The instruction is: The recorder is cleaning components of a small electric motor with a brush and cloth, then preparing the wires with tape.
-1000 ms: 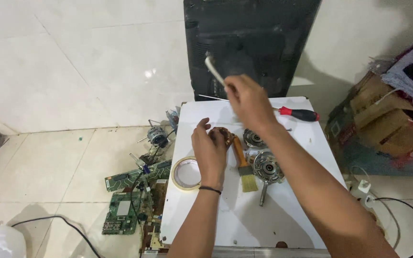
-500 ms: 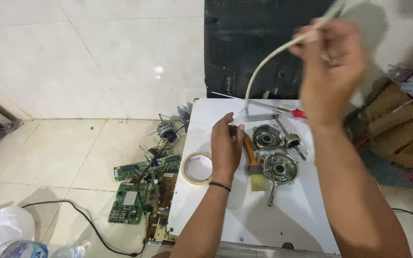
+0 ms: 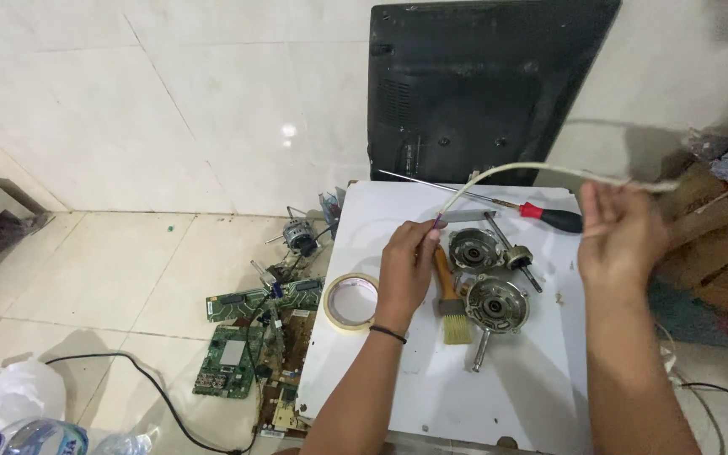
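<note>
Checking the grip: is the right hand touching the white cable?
Touching. The head view shows the right hand pinching the white cable, which runs through its fingers.

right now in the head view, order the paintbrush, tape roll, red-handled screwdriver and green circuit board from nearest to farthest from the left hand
From the left hand:
1. paintbrush, just to its right, partly under it
2. tape roll, on the white tabletop's left edge
3. red-handled screwdriver, at the top's far right
4. green circuit board, down on the floor at left

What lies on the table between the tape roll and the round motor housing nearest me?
In the head view, the left hand and a paintbrush lie between the tape roll and the motor housing.
</note>
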